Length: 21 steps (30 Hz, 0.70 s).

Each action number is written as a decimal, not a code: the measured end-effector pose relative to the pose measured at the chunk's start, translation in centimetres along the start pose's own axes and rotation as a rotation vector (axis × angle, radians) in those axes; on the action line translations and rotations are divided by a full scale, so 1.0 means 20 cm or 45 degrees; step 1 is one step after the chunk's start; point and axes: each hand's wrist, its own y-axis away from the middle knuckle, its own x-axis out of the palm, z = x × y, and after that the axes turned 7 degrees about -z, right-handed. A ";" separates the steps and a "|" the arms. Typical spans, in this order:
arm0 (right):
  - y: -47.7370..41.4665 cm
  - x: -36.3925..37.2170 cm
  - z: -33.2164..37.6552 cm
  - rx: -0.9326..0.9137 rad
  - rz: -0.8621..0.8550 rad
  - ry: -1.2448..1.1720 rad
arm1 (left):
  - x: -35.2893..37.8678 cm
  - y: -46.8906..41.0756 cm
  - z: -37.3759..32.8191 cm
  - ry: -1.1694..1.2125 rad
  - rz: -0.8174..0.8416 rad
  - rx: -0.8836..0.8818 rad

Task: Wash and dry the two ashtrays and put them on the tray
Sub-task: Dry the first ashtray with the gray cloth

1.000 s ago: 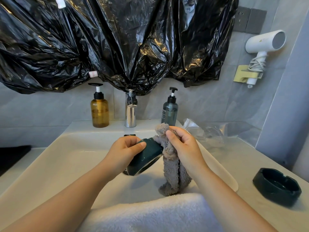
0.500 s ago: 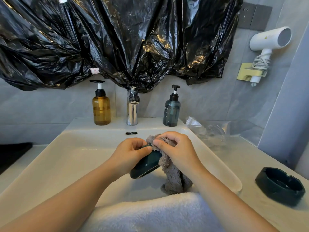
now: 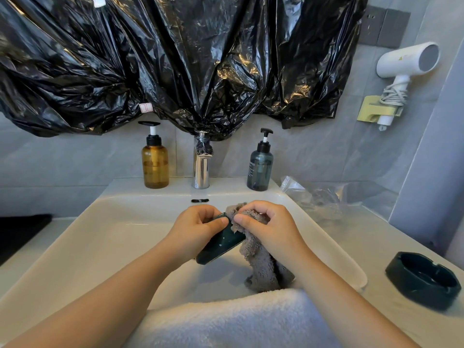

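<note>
Over the white sink [image 3: 105,237] my left hand [image 3: 198,227] grips a dark green ashtray [image 3: 221,246], tilted on its edge with its underside toward me. My right hand [image 3: 271,227] pinches a grey fluffy cloth [image 3: 261,262] against the ashtray's upper rim; the rest of the cloth hangs down into the basin. A second dark ashtray [image 3: 424,278] stands upright on the counter at the right. No tray can be made out.
A white towel [image 3: 233,320] lies over the sink's near edge. Behind the basin stand an amber pump bottle [image 3: 155,162], a chrome tap [image 3: 200,164] and a dark pump bottle [image 3: 260,167]. Clear plastic wrap [image 3: 324,197] lies at the back right. Black plastic sheeting [image 3: 175,59] covers the wall above; a hairdryer [image 3: 404,64] hangs at right.
Both hands have lowered the ashtray a little into the basin. My right hand has shifted the cloth from the ashtray's side up onto its upper rim.
</note>
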 end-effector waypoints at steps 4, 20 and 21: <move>-0.03 0.01 -0.03 0.072 -0.106 0.010 | 0.00 0.00 0.00 0.030 0.038 0.000; -0.04 -0.04 -0.06 0.235 -0.041 -0.303 | -0.04 0.02 -0.05 0.317 0.037 -0.010; -0.04 -0.03 -0.05 0.222 -0.040 -0.290 | -0.04 0.02 -0.05 0.298 0.047 -0.006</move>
